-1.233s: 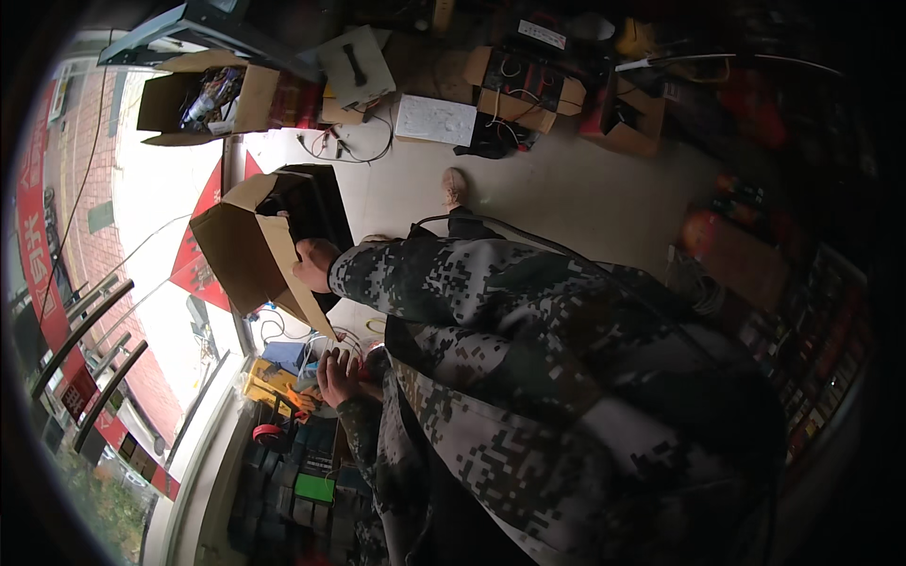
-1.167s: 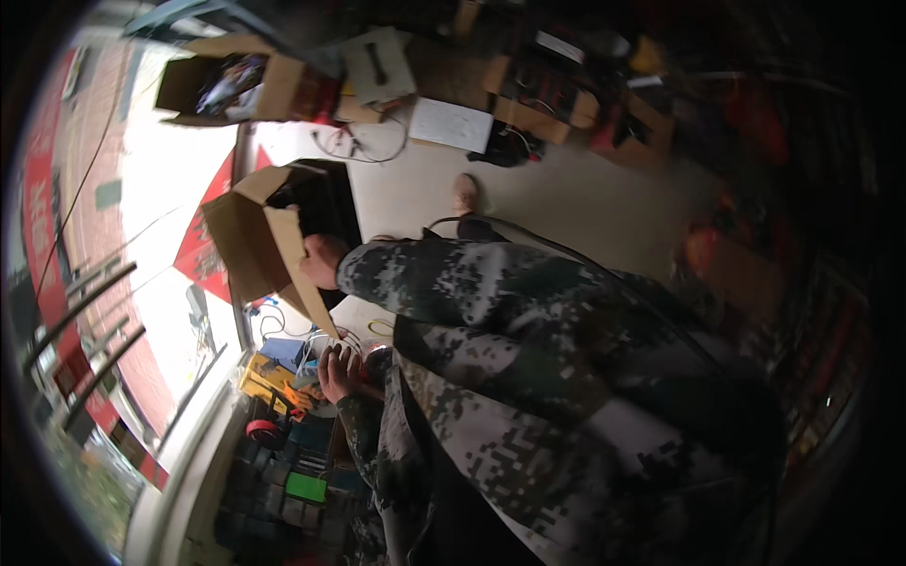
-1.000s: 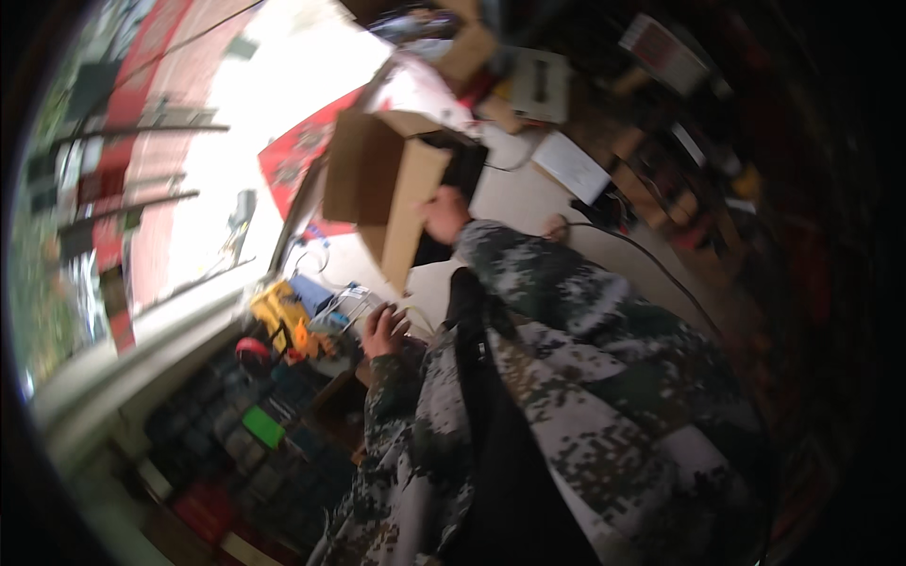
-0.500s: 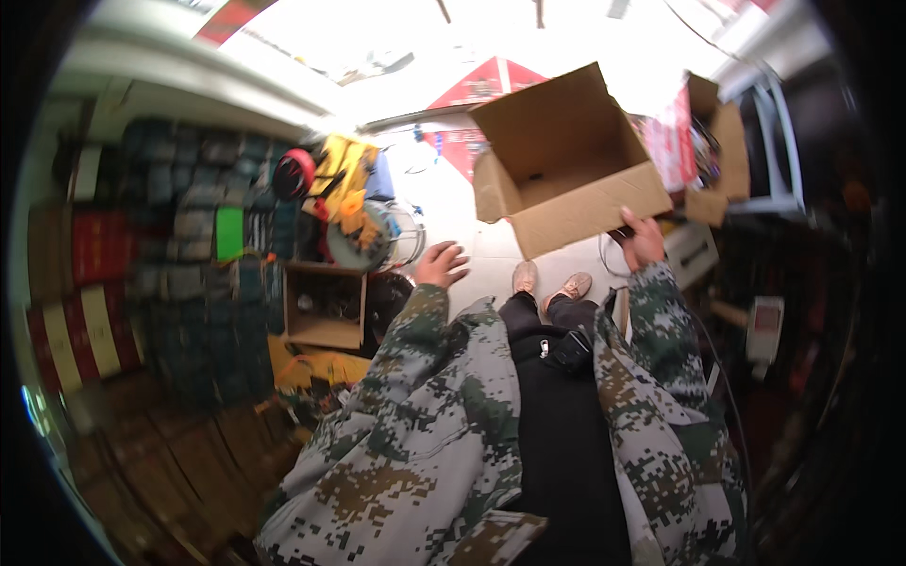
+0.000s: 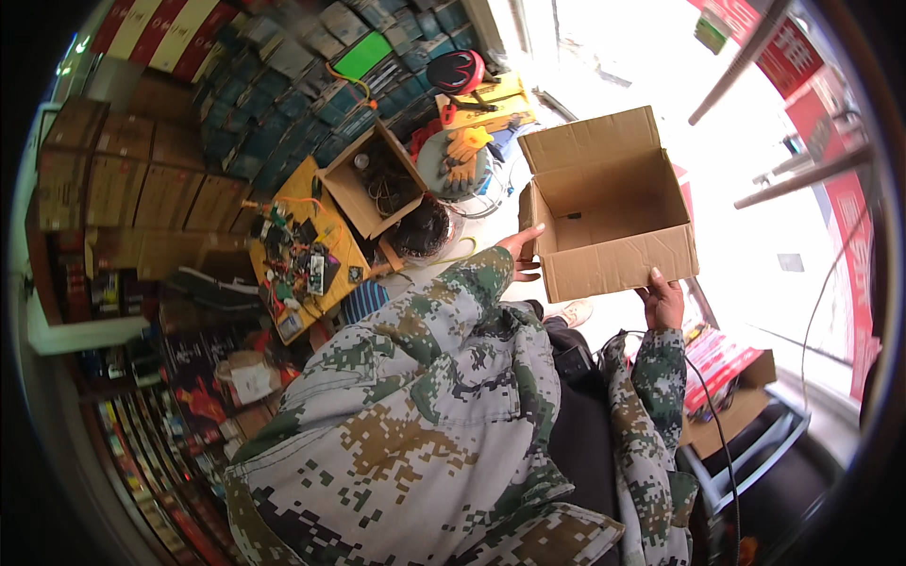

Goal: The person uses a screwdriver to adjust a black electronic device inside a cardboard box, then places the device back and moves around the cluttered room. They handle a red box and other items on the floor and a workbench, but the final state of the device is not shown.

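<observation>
Empty open cardboard box (image 5: 609, 208) is held up at 1 o'clock; left hand (image 5: 525, 253) fingers clamp its left wall, right hand (image 5: 662, 300) grips bottom corner. Both grips should be kept firm, box level.

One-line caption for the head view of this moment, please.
Left hand and right hand hold an open, empty cardboard box above a cluttered floor, camouflage sleeves in view.

Two hands, the left hand (image 5: 522, 253) and the right hand (image 5: 662, 302), are showing at centre frame. Two open cardboard boxes are sitting in the upper half: a large box (image 5: 609, 203) at upper right, a small box (image 5: 372, 181) at upper centre. One pair of orange gloves (image 5: 462, 151) is lying between them. One red helmet (image 5: 455, 71) is sitting at top centre.
</observation>
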A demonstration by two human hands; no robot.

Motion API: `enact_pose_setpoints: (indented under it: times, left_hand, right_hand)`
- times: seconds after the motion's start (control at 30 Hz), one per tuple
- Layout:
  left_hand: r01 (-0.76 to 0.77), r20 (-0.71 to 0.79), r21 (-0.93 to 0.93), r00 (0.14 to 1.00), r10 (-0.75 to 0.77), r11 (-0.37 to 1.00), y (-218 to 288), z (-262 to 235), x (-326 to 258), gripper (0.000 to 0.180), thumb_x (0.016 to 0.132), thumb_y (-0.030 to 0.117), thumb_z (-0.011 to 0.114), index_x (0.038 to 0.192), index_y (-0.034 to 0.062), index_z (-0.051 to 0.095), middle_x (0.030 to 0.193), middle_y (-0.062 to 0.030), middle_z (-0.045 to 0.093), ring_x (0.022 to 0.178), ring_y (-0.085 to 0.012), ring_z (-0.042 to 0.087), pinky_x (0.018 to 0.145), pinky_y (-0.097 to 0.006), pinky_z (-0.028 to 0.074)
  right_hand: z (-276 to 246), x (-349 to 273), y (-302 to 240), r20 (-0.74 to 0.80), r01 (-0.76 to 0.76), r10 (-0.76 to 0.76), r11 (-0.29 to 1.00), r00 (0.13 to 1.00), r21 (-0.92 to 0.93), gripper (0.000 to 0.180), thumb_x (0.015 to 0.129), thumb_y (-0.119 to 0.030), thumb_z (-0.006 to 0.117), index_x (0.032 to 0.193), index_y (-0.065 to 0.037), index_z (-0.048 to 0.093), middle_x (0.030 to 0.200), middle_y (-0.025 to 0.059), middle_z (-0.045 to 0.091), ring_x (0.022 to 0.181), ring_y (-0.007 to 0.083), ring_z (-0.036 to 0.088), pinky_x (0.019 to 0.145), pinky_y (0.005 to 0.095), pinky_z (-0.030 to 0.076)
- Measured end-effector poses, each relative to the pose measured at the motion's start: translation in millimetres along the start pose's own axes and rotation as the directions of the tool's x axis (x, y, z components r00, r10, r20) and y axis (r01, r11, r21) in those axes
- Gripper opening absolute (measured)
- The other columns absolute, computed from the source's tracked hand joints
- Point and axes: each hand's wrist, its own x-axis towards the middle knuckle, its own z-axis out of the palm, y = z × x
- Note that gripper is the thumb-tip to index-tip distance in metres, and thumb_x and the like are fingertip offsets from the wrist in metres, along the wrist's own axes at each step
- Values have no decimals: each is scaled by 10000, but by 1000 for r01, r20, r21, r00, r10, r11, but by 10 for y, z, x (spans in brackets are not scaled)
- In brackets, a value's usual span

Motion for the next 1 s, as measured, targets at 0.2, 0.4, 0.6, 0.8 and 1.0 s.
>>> enact_pose_setpoints:
  times: [0.2, 0.4, 0.6, 0.8, 1.0]
  left_hand:
    - [-292, -154, -543, 956, 248, 788, -140, -299, 97, 341, 862, 240, 753, 1165, 131, 642, 1044, -45, 701, 1020, -254, 649, 932, -494, 516]
    - [-384, -180, -785, 892, 416, 485, -287, -489, -197, 485, 930, 139, 657, 1360, 42, 456, 1316, -140, 578, 1227, -324, 566, 1065, -511, 464]
    - [-358, -146, -722, 915, 376, 592, -184, -572, -511, 457, 934, 120, 627, 1363, 92, 474, 1340, -141, 558, 1266, -356, 516, 1072, -624, 392]
    - [-550, -293, -665, 814, 501, 505, 375, -618, -742, 450, 927, 97, 620, 1357, 60, 490, 1341, -180, 550, 1246, -412, 525, 998, -664, 448]
    - [-843, -382, -433, 493, 782, 320, 1060, -304, -1405, 488, 949, 130, 616, 1408, 85, 454, 1394, -136, 530, 1304, -353, 500, 1039, -609, 448]
  right_hand:
    - [361, 369, -208, 192, -80, 104, 988, 976, -129, 356, 964, -90, 583, 1303, -5, 515, 1208, 135, 632, 1077, 273, 647, 892, 440, 555]
    - [736, 529, -318, 237, -100, 134, 984, 962, -150, 322, 948, -86, 591, 1259, -11, 551, 1163, 118, 651, 1026, 261, 669, 852, 422, 563]
    - [1175, 676, -466, 192, -133, 201, 939, 961, -317, 285, 920, -129, 641, 1171, -3, 595, 1018, 82, 670, 852, 188, 656, 764, 350, 565]
    - [1928, 1062, -764, 277, -91, 220, 907, 935, -412, 337, 910, -126, 665, 1219, -32, 569, 1031, 88, 668, 867, 203, 670, 735, 353, 581]
    - [2465, 1214, -1114, 355, -60, 171, 951, 919, -302, 303, 926, -139, 646, 1206, -56, 568, 1085, 96, 660, 980, 205, 657, 823, 373, 568]
